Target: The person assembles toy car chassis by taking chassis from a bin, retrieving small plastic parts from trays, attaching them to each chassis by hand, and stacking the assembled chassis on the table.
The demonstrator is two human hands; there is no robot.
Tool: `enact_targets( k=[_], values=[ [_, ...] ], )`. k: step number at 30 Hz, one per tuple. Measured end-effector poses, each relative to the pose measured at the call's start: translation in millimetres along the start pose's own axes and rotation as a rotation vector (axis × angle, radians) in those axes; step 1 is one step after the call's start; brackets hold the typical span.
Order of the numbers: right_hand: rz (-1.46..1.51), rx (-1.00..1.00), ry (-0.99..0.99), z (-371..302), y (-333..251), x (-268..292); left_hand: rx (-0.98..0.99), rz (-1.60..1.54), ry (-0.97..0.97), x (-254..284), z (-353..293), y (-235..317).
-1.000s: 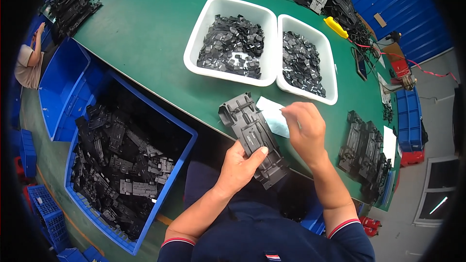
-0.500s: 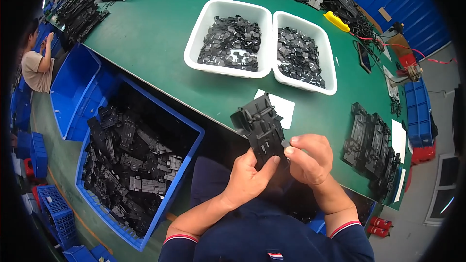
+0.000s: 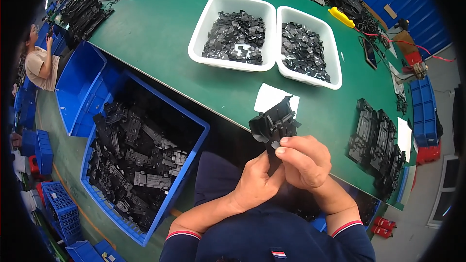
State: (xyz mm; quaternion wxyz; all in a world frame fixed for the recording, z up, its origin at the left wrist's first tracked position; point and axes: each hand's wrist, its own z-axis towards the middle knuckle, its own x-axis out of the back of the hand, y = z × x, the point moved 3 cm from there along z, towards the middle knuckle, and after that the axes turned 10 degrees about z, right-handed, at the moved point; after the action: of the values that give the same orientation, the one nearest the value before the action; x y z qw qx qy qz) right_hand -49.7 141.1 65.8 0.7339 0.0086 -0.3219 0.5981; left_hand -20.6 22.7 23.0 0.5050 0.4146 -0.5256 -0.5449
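Observation:
My left hand (image 3: 258, 184) grips a black moulded plastic part (image 3: 275, 122) by its lower end, holding it tilted above the table's front edge. Between thumb and forefinger of my right hand (image 3: 307, 161) is a small dark plastic piece (image 3: 275, 144), pinched right against the face of the larger part. Whether the piece is seated in the part or only touching it, I cannot tell. Beyond my hands, a white sheet of paper (image 3: 264, 98) lies partly behind the part. Two white bins, left (image 3: 196, 50) and right (image 3: 310, 83), hold many small dark pieces.
A blue crate (image 3: 180, 165) full of black mouldings stands below the table edge at left. Assembled-looking black parts (image 3: 374, 140) stand in rows on the green table (image 3: 155, 43) at right. A yellow tool (image 3: 341, 17) and black parts lie at the back. A person (image 3: 42, 63) is at far left.
My left hand has turned the black part, so its face is now more foreshortened. The right hand has shifted slightly left with the small piece. The whole view has also shifted a little.

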Motion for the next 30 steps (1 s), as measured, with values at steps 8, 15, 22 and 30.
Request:
enact_targets(
  k=[8, 15, 22, 30],
  values=[
    [0.015, -0.002, -0.012, 4.4, -0.6, -2.6, -0.033, 0.103, -0.029, 2.9, -2.3, -5.2],
    [0.008, -0.027, -0.032, 3.5, -0.1, -3.5, -0.048, 0.116, -0.004, 4.0, -0.9, -6.3],
    [0.006, -0.033, -0.042, 3.4, 2.1, -4.2, -0.057, 0.146, 0.005, 2.5, -1.6, -11.4],
    [0.007, -0.038, -0.054, 2.7, 3.2, -5.0, -0.113, 0.144, 0.048, 3.3, 1.4, -7.1]
  ],
)
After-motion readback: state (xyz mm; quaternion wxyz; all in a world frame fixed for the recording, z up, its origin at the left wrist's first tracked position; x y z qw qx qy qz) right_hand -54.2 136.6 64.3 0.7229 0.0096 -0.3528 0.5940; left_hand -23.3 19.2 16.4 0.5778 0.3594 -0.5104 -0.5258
